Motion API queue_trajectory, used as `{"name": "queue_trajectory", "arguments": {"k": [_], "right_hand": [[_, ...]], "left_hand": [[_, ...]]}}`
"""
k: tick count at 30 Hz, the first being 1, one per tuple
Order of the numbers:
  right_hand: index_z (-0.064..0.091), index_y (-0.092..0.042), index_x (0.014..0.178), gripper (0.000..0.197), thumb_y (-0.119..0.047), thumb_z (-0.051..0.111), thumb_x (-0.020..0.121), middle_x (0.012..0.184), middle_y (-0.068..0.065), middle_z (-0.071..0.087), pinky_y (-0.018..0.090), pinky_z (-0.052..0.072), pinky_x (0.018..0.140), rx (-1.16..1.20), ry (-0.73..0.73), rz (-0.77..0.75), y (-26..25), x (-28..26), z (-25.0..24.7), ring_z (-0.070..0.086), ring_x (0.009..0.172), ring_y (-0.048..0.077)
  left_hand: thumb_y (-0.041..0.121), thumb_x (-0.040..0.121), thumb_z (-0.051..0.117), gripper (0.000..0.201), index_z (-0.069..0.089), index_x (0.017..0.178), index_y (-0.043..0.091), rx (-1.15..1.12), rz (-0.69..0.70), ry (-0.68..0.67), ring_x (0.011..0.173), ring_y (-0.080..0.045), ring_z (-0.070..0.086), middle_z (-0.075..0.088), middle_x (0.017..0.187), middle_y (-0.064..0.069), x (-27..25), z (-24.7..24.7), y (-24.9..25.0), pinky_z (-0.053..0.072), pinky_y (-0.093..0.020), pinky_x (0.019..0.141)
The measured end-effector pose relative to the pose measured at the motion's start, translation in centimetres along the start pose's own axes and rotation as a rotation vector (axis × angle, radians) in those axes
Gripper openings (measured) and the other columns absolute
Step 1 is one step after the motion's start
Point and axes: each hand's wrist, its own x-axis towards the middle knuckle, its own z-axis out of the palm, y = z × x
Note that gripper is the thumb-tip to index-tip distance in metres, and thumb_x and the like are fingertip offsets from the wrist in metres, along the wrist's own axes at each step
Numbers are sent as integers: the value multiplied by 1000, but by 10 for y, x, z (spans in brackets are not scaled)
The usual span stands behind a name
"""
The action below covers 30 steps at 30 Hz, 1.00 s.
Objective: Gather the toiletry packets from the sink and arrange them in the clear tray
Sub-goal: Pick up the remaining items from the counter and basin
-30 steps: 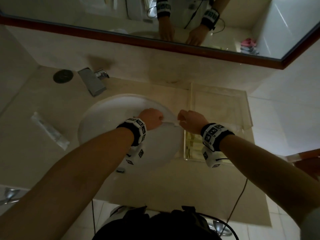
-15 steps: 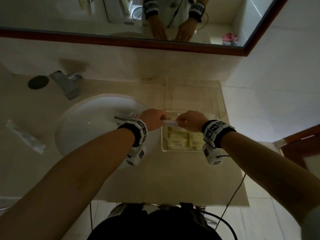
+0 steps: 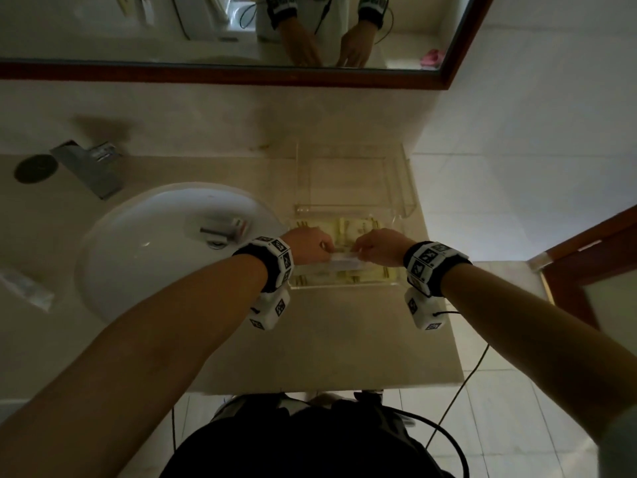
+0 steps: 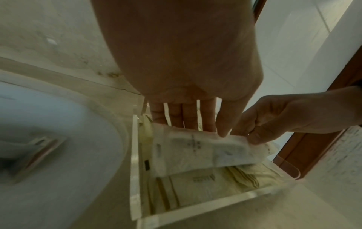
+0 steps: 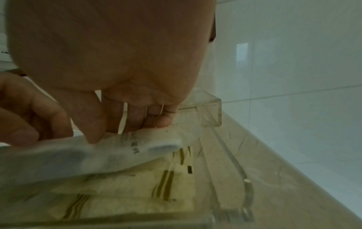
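Both hands have carried the white packet [image 3: 344,261] from over the basin across to the clear tray [image 3: 400,188], and now hold it above the yellowish packets [image 3: 348,227] lying there. Head view: beige stone counter [image 3: 327,339], round white sink [image 3: 155,250] with another packet [image 3: 220,225] near its drain, steel faucet [image 3: 86,167], wood-framed mirror [image 3: 220,72], and a wrapped item [image 3: 27,288] far left. Left wrist view: the left hand [image 4: 188,86] pinches one end of the white packet [image 4: 195,151], thumb against fingers [image 4: 188,117]; the tray's thick transparent wall [image 4: 135,178] stands beside the basin. Right wrist view: the right hand [image 5: 117,69] pinches the other end of the crinkly white packet [image 5: 98,155], with gold-striped yellowish packets [image 5: 137,193] below and glossy wall tile [image 5: 293,69] beyond.
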Motion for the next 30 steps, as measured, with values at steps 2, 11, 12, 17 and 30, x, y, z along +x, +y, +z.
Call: {"name": "queue_trajectory", "arguments": {"k": [2,11,12,17,30], "right_hand": [[64,-26,118,29,-27,52,92,118,-1,63,28,41,86,21,5,2,1,-1,3,56,106,19],[65,-27,108,21,-27,57,88,107,-1,65,32,48,84,-37,60,-9,1,-1,18,59,96,18],[65,-26,106,22,-22,56,87,107,-2,65,32,48,85,-41,76,-12,2,-2,18,59,100,19],[66,-30,100,28,-14,51,82,108,-2,62,34,49,85,-101,143,-7,7,-5,22,57,105,21],[62,-30,106,25,-19,57,84,95,-8,48,30,42,80,-176,183,-61,14,-6,31,53,106,20]], "left_hand": [[26,93,53,29,64,117,15,-9,4,17,109,-23,58,62,120,-5,-1,2,1,45,-31,92],[21,91,54,22,66,110,16,21,-22,27,107,-24,60,63,114,-4,-10,12,2,45,-28,87],[20,92,53,22,66,110,16,19,-17,28,105,-24,60,64,113,-5,-10,12,2,46,-30,88],[6,92,42,33,66,113,16,39,-20,42,107,-26,58,62,120,-8,-17,14,5,44,-31,89],[6,87,45,30,63,108,17,78,-34,127,86,-21,53,51,93,-1,-23,19,3,40,-28,72]]}}
